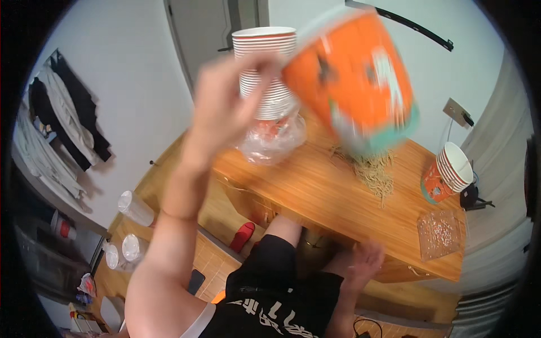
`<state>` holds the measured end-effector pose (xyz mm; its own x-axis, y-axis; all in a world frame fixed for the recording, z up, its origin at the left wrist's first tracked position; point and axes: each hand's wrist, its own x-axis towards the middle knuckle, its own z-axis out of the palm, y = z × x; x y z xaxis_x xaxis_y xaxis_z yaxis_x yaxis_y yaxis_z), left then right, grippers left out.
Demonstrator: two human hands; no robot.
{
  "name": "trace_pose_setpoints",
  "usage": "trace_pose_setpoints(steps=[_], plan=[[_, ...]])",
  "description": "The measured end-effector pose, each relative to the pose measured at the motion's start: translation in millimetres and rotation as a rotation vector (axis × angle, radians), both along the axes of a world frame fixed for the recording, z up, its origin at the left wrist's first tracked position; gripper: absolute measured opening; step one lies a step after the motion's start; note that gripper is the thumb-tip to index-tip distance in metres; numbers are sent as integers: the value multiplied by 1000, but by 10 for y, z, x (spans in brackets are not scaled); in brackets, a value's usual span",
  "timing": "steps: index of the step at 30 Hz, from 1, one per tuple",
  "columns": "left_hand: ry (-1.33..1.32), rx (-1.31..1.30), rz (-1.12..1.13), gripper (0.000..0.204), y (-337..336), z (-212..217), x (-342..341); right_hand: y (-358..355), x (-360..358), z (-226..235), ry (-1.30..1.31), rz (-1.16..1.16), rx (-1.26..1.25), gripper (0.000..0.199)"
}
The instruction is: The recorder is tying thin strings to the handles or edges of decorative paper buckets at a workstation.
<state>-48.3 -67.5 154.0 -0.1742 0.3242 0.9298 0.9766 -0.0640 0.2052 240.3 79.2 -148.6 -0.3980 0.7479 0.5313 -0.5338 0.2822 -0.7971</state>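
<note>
Head view: tilted orange cup [355,73], teal-bottomed, pale-rimmed, blurred.

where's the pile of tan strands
In the head view, the tan strands lie on the table, right of centre, just below the raised orange cup.

And here, bold white lettering [288,322] runs across the black top [234,322], while the white print [387,72] on the orange tub [346,62] smears past reading, and markings on the nested tubs [435,183] near the right edge of the worktop [293,177] are too small to make out.
</note>
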Motion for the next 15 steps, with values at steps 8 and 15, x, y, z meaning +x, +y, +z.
trace_pose_setpoints(steps=[8,15], plan=[[-524,-307,-386,19,296,-1362,510,293,-467,964,201,283,-296,128],[-874,-241,-627,21,584,-1832,211,253,-676,835,-78,39,-237,112]])
